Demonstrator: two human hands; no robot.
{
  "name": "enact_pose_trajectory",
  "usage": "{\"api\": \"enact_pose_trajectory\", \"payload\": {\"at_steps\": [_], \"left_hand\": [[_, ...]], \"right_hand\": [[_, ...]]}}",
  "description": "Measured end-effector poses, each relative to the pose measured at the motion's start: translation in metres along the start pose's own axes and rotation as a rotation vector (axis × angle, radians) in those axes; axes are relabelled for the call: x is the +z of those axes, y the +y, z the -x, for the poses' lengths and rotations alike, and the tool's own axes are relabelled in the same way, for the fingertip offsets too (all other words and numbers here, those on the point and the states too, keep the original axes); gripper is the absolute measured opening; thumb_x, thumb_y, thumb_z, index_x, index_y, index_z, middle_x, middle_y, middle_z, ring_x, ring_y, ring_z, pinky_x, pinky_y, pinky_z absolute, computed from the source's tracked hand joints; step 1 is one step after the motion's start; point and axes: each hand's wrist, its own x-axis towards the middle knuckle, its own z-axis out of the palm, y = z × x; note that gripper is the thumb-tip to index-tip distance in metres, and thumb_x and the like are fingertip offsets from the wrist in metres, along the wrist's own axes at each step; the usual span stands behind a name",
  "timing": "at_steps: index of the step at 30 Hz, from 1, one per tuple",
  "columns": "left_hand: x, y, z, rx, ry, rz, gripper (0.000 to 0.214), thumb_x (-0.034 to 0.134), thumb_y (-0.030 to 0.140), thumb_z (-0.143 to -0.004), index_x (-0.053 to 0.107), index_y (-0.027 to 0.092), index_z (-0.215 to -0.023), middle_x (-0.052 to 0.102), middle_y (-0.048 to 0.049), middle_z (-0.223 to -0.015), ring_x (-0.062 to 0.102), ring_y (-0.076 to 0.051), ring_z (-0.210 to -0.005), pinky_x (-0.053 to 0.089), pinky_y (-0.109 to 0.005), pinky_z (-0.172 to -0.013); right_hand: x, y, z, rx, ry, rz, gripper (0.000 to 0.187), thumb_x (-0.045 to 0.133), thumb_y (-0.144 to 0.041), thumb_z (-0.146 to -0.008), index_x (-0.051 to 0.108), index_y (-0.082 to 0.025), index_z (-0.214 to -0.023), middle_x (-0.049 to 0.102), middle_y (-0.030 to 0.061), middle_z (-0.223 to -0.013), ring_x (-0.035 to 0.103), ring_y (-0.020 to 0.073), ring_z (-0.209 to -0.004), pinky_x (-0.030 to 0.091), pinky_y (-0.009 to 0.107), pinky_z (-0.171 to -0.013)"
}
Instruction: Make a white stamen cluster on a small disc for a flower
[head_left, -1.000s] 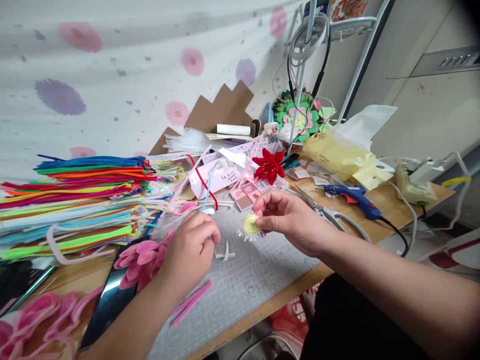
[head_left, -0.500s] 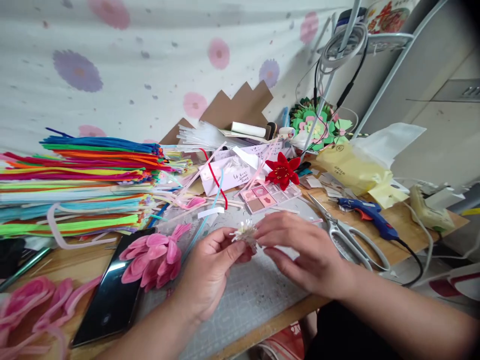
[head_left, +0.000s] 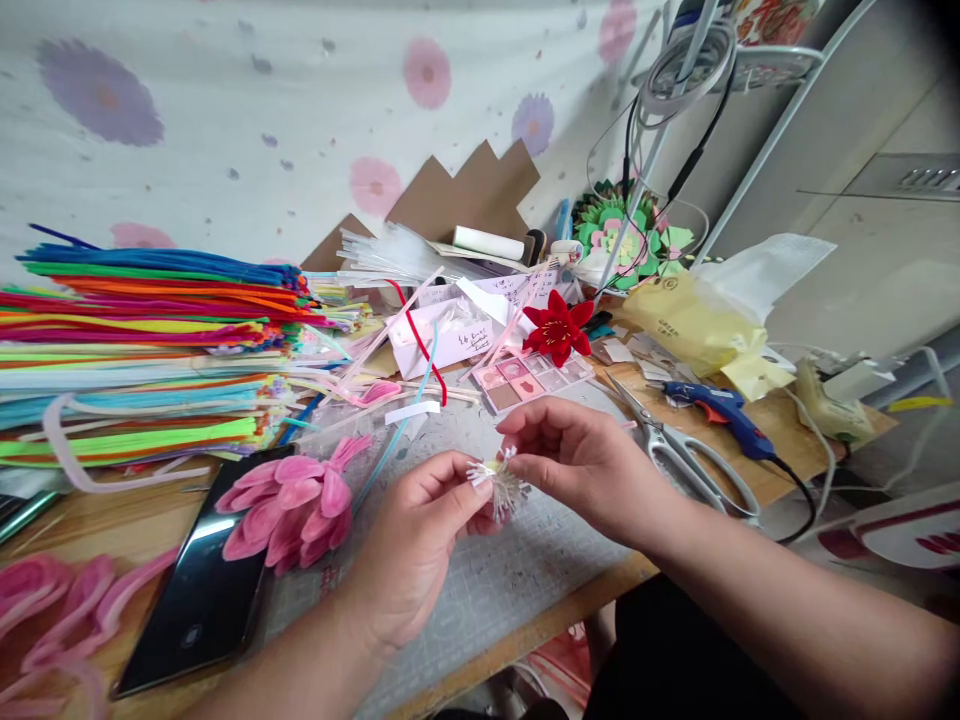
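Both hands meet over a grey cutting mat at the table's front edge. My left hand pinches a small fringed flower centre, pale yellow with white bristly tips, between thumb and fingers. My right hand grips the same piece from the right, fingers curled round its top. A pink pipe-cleaner flower lies just left of my left hand, partly over a black phone.
A tall stack of coloured pipe cleaners fills the left. Scissors and a blue glue gun lie to the right, near a yellow bag. A red flower and a makeup palette sit behind the hands.
My left hand came up from the mat and joined my right hand on the fringed flower centre. The piece has turned, its bristly fringe now showing.
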Motion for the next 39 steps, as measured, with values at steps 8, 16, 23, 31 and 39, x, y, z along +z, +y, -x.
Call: {"api": "enact_pose_trajectory", "payload": {"at_steps": [8, 16, 23, 31, 39], "left_hand": [[-0.005, -0.002, -0.002, 0.04, -0.029, -0.186, 0.011, 0.066, 0.031, -0.082, 0.064, 0.02, -0.083, 0.058, 0.0024, -0.075, 0.051, -0.012, -0.068, 0.043, -0.025, -0.064], [-0.007, 0.0, -0.003, 0.164, 0.019, -0.455, 0.013, 0.065, 0.032, -0.081, 0.063, 0.019, -0.077, 0.057, 0.0036, -0.067, 0.047, -0.011, -0.064, 0.036, -0.024, -0.058], [-0.005, 0.002, -0.001, 0.204, 0.061, -0.464, 0.008, 0.063, 0.023, -0.08, 0.061, 0.021, -0.087, 0.058, 0.0058, -0.067, 0.049, -0.01, -0.061, 0.037, -0.022, -0.056], [-0.009, 0.001, -0.003, 0.206, 0.054, -0.439, 0.009, 0.066, 0.029, -0.081, 0.063, 0.021, -0.082, 0.057, 0.0064, -0.062, 0.048, -0.009, -0.058, 0.035, -0.021, -0.053], [-0.01, -0.003, -0.005, 0.125, 0.14, -0.387, 0.004, 0.065, 0.024, -0.08, 0.063, 0.021, -0.082, 0.062, 0.0059, -0.065, 0.056, -0.01, -0.062, 0.043, -0.022, -0.061]], "right_hand": [[-0.002, 0.003, -0.001, 0.081, -0.06, 0.022, 0.016, 0.068, -0.015, -0.073, 0.061, -0.016, -0.087, 0.062, -0.0004, -0.078, 0.057, 0.0108, -0.069, 0.046, 0.026, -0.065], [0.001, 0.001, 0.002, 0.073, -0.115, 0.16, 0.02, 0.073, -0.027, -0.075, 0.061, -0.016, -0.087, 0.06, -0.0006, -0.073, 0.052, 0.0114, -0.064, 0.041, 0.025, -0.058], [0.005, 0.005, -0.003, 0.109, -0.055, 0.105, 0.019, 0.074, -0.027, -0.072, 0.059, -0.015, -0.076, 0.056, -0.0033, -0.065, 0.048, 0.0091, -0.058, 0.037, 0.024, -0.054], [0.008, 0.004, -0.003, 0.091, -0.014, 0.097, 0.013, 0.07, -0.016, -0.069, 0.06, -0.016, -0.077, 0.055, -0.0044, -0.065, 0.048, 0.0078, -0.057, 0.037, 0.023, -0.053], [0.009, 0.008, -0.006, 0.07, 0.001, 0.153, 0.011, 0.066, -0.016, -0.071, 0.059, -0.016, -0.079, 0.054, -0.005, -0.064, 0.047, 0.0076, -0.055, 0.037, 0.023, -0.052]]}}
